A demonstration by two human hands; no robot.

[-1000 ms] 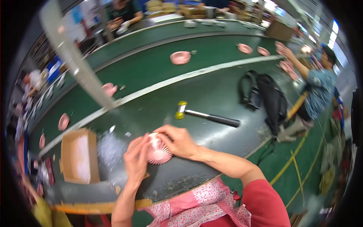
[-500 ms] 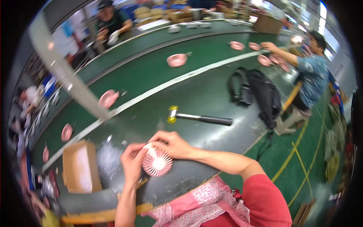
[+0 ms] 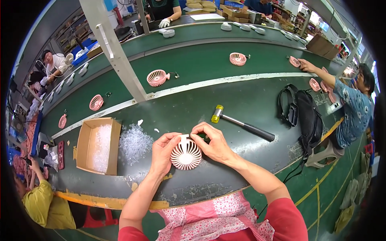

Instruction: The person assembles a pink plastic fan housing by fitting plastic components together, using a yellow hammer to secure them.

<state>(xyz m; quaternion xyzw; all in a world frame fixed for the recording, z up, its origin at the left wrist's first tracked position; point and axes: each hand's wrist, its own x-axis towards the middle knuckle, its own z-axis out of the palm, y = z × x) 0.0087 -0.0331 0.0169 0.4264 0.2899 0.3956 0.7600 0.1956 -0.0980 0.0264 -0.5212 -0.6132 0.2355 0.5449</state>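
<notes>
A round, slatted pink fan housing is between my hands, just above the near part of the dark table. My left hand pinches the left side of its pale neck with thumb and fingers. On the neck's other side, my right hand has its fingers closed. A small dark green piece shows by the right fingers, partly hidden; its kind is unclear. Beyond my right hand, a mallet with a yellow head and black grip lies on the table.
To the left stand an open cardboard box and a pile of small clear plastic pieces. A black backpack lies at the right. Pink housings with small wired parts sit along the green belt. A co-worker's hand touches one at the far right.
My view has swung, so the scene sits differently in the picture. Both hands remain at the housing's neck, and my right fingers have shifted to its right side.
</notes>
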